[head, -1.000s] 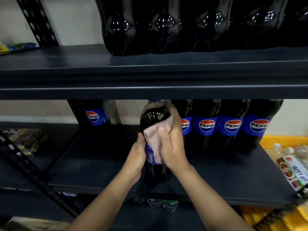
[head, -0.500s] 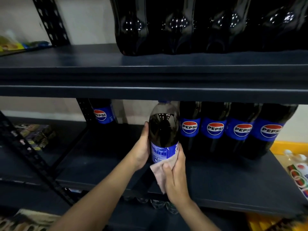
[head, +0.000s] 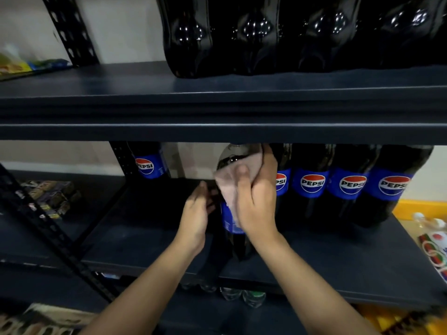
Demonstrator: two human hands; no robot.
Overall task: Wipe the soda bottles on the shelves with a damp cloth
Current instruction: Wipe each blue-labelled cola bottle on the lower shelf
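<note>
A dark soda bottle is wiped with a pale cloth on the middle shelf of a dark metal rack.

The middle shelf (head: 314,264) is spanned by a row of Pepsi bottles (head: 350,187) at the back, and dark bottles (head: 266,37) are lined along the upper shelf (head: 96,93). The held bottle (head: 233,228) is set upright near the shelf's front edge, its long axis vertical and its neck pointed up under the upper shelf; dark cola, a clear shoulder and a blue label are seen. The right hand (head: 256,201) is curled over the pinkish cloth (head: 232,187), which is pressed against the bottle's shoulder and label. The left hand (head: 197,213) is laid against the bottle's left side with fingers loosely bent; whether it grips cannot be told through the blur.
</note>
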